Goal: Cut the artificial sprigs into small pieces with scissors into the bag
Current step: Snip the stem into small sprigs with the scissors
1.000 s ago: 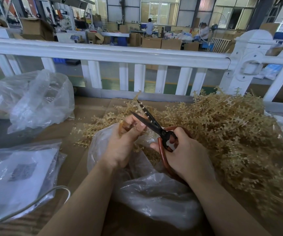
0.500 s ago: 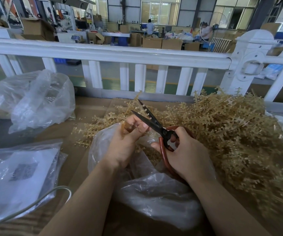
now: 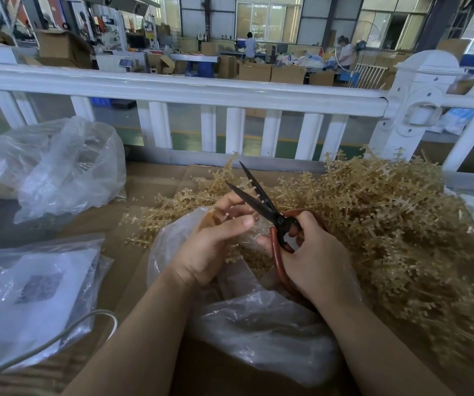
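Holding a short sprig (image 3: 251, 218) pinched in the fingers (image 3: 238, 224) of our left hand (image 3: 210, 247), we keep it just beside the open blades of the scissors (image 3: 261, 204) — over the mouth of the clear bag (image 3: 258, 324). Our right hand (image 3: 315, 261) grips the red handles. More sprigs lie in a pile (image 3: 395, 224) on the bench (image 3: 156, 181), right of the bag.
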Demonstrator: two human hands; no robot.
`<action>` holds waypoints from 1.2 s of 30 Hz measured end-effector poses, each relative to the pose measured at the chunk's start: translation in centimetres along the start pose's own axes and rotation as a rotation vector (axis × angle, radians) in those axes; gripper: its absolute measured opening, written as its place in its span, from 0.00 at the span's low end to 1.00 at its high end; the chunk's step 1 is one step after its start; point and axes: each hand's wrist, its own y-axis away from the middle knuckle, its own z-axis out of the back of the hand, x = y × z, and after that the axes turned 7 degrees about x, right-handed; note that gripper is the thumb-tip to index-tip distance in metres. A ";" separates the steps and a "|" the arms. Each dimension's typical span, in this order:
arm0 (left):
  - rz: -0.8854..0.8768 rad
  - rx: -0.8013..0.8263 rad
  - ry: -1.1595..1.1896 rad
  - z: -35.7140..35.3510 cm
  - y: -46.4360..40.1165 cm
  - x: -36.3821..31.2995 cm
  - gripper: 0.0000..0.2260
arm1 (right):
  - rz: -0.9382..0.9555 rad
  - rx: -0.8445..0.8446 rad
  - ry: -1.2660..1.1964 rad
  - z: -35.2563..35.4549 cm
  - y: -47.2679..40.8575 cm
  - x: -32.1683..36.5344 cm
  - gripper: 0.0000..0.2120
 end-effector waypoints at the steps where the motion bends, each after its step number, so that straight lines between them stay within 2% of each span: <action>1: 0.001 0.021 0.044 0.3 0.0 0.0 0.39 | -0.002 -0.002 -0.004 0.0 0.0 0.0 0.32; 2: -0.010 0.043 0.113 0.5 0.1 0.0 0.45 | -0.006 -0.002 -0.009 0.0 0.0 0.0 0.32; 4: -0.049 0.090 0.290 0.9 0.2 -0.2 0.51 | -0.015 -0.001 -0.025 0.0 0.0 -0.1 0.31; 7: -0.047 0.131 0.567 1.3 0.4 -1.1 0.50 | -0.019 0.003 -0.047 0.0 0.0 -0.3 0.26; 8: -0.047 0.126 0.568 1.4 0.4 -1.3 0.47 | -0.010 0.007 -0.041 0.0 0.0 -0.3 0.25; 10: -0.043 0.075 0.377 1.4 0.2 -1.1 0.35 | 0.016 0.018 -0.008 0.1 0.1 0.0 0.28; 12: -0.038 0.037 0.195 1.0 0.0 -0.6 0.16 | 0.027 0.024 0.022 0.3 0.1 0.1 0.32; 14: -0.053 -0.018 0.098 0.7 -0.2 0.0 0.07 | 0.006 0.033 0.015 0.3 0.1 0.2 0.35; 22: -0.123 -0.113 0.073 1.1 -0.4 0.9 0.04 | 0.043 0.021 0.042 0.2 0.0 0.2 0.34; 28: -0.157 -0.154 0.064 0.7 -0.4 0.9 0.06 | 0.086 -0.013 0.053 0.1 -0.2 0.2 0.32; 36: -0.136 -0.131 0.074 0.6 -0.4 0.6 0.05 | 0.049 0.024 0.044 0.0 0.1 0.1 0.32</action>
